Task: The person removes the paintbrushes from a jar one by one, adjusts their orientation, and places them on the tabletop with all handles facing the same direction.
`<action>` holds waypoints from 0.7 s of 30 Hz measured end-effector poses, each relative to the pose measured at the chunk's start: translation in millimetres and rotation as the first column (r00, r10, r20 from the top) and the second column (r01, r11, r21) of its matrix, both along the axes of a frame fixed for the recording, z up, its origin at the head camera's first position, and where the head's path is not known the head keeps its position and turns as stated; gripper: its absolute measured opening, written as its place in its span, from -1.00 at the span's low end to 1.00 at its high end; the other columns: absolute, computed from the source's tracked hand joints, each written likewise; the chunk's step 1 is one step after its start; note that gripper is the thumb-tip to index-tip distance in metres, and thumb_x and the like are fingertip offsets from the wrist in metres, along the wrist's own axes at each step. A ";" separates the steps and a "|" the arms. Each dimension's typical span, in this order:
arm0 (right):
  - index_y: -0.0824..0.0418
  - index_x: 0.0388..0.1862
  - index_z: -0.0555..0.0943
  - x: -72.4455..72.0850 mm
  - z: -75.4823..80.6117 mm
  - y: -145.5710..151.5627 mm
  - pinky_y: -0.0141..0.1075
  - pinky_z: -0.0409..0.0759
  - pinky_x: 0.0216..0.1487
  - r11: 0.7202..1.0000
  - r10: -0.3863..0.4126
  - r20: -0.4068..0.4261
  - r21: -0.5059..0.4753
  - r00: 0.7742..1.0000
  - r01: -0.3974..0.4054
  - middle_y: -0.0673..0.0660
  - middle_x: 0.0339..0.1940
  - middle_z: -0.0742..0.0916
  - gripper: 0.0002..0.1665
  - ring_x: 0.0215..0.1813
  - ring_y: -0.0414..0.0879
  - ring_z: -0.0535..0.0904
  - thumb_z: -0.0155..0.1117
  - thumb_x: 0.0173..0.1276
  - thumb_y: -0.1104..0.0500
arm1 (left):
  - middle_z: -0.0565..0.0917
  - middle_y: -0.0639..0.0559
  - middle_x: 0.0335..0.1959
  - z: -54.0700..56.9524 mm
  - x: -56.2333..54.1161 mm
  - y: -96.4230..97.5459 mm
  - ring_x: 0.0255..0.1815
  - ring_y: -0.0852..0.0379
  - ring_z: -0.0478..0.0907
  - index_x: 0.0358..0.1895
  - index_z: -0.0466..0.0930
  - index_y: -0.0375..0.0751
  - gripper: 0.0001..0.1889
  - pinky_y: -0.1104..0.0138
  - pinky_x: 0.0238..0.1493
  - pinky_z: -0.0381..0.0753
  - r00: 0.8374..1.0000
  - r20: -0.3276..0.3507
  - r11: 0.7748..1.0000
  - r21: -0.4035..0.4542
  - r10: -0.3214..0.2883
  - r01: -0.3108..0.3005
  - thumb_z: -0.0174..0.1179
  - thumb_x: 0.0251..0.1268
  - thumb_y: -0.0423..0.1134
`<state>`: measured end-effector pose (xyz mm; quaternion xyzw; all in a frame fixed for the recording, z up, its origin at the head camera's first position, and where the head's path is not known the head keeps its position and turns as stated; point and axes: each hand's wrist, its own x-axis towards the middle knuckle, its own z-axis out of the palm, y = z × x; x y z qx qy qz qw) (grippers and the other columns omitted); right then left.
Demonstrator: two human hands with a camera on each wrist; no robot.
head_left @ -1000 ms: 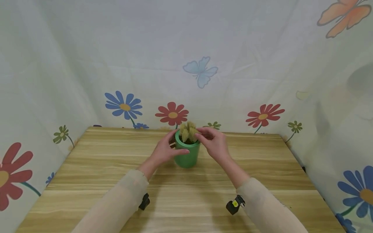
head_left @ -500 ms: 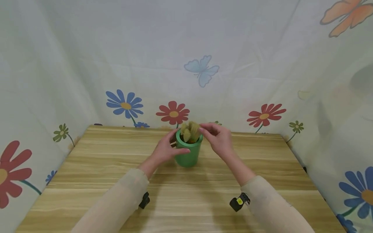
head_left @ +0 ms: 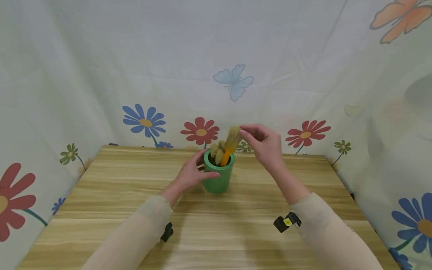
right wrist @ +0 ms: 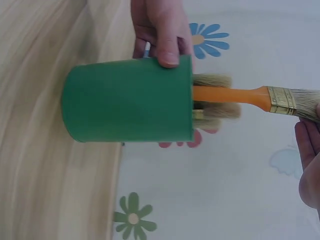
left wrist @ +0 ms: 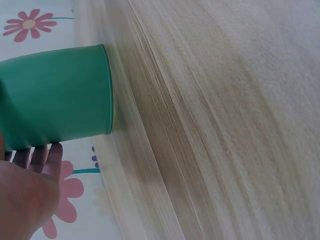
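A green pot [head_left: 217, 182] stands upright on the wooden table. My left hand [head_left: 189, 173] holds its left side, thumb across the front near the rim and fingers behind. Bristles of several paintbrushes [head_left: 216, 153] stick up inside the pot. My right hand [head_left: 266, 144] pinches the bristles of one paintbrush [right wrist: 235, 96]. Its orange handle and metal band show above the rim, while the handle's lower end is hidden in the pot. In the left wrist view, the left fingers [left wrist: 52, 159] lie against the pot's wall.
The wooden table [head_left: 216, 232] extends on all sides of the pot, which is near its back edge. Behind and beside it hangs a white cloth [head_left: 162, 56] printed with flowers and butterflies.
My right hand has moved up and to the right, drawing one paintbrush partly out so its orange handle shows. My left hand and the pot have stayed in place.
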<state>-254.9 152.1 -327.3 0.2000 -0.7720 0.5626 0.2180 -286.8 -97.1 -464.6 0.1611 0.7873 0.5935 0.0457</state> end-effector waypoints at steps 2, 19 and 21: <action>0.35 0.05 0.79 0.0 7.1 4.9 -0.43 0.76 -0.07 0.999 0.009 0.004 -0.035 1.000 -0.009 0.02 -0.16 0.87 -0.74 -0.15 -0.22 0.79 0.49 0.48 0.22 | 0.41 0.04 0.58 0.1 0.5 -0.2 0.59 -0.19 0.37 0.65 0.27 0.25 -0.02 -0.10 0.55 0.43 1.000 -0.002 1.000 0.002 -0.003 0.003 0.64 0.19 -0.04; 0.29 0.01 0.80 5.2 21.4 66.0 -0.34 0.78 0.08 0.936 0.120 0.177 -0.349 0.977 -0.052 0.02 -0.20 0.87 -0.81 -0.21 -0.14 0.84 0.47 0.47 0.28 | 0.43 0.01 0.57 0.7 1.3 -1.2 0.57 -0.21 0.40 0.65 0.27 0.18 -0.02 -0.13 0.53 0.45 0.999 -0.034 1.000 -0.009 -0.016 0.015 0.64 0.19 -0.04; 0.25 0.00 0.80 3.9 10.2 73.4 -0.34 0.78 0.07 0.939 0.141 0.229 -0.340 0.963 -0.057 0.01 -0.19 0.87 -0.84 -0.21 -0.14 0.84 0.45 0.49 0.27 | 0.44 0.00 0.57 2.6 3.0 -1.3 0.58 -0.21 0.40 0.66 0.27 0.17 -0.02 -0.13 0.53 0.45 0.999 -0.034 1.000 -0.015 -0.015 0.015 0.64 0.19 -0.05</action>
